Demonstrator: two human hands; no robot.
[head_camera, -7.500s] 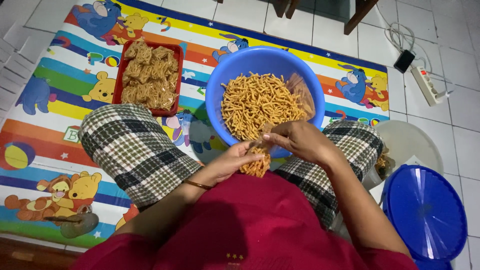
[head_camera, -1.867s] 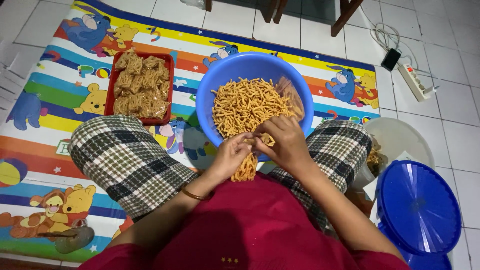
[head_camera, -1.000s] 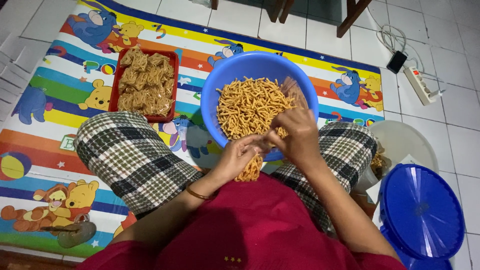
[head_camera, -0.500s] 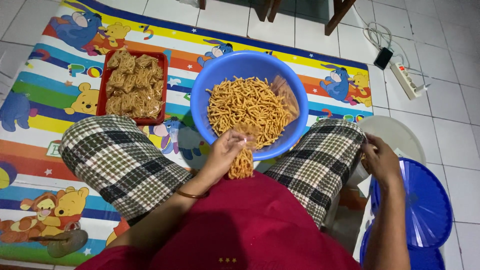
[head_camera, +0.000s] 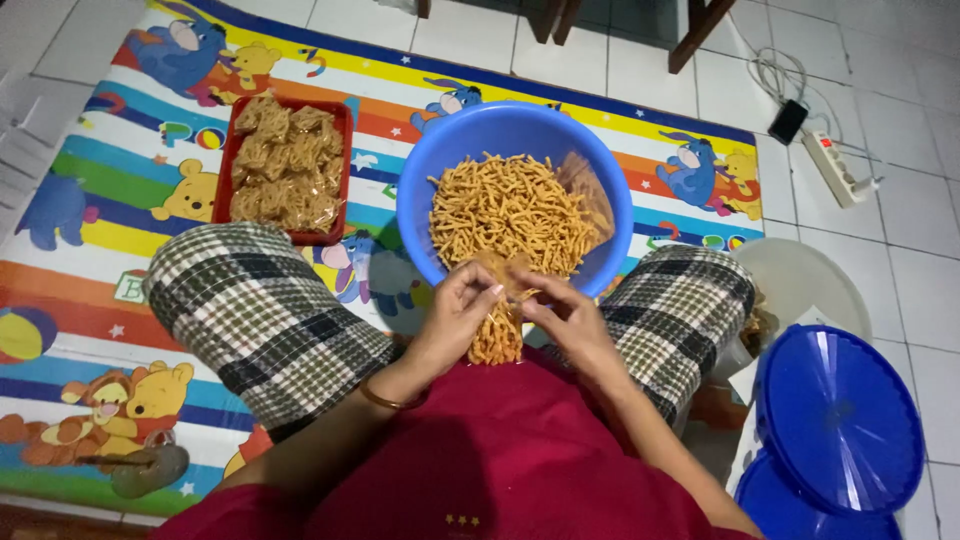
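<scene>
I sit cross-legged in checked trousers on a cartoon mat. My left hand (head_camera: 452, 318) and my right hand (head_camera: 567, 318) meet in my lap and both grip the top of a small clear bag of orange snack sticks (head_camera: 496, 335). Just beyond them stands a big blue bowl (head_camera: 440, 170) heaped with the same orange snack sticks (head_camera: 505, 208). A thin bangle circles my left wrist.
A red tray (head_camera: 338, 180) with several filled snack packets lies at the left on the colourful mat (head_camera: 90, 200). Round blue lids (head_camera: 838, 420) and a clear tub (head_camera: 800, 285) sit at my right. A white power strip (head_camera: 838, 168) and chair legs are on the tiled floor beyond.
My right hand had reached out to the blue lids at the right and has come back to the bag in my lap. My left hand stayed on the bag.
</scene>
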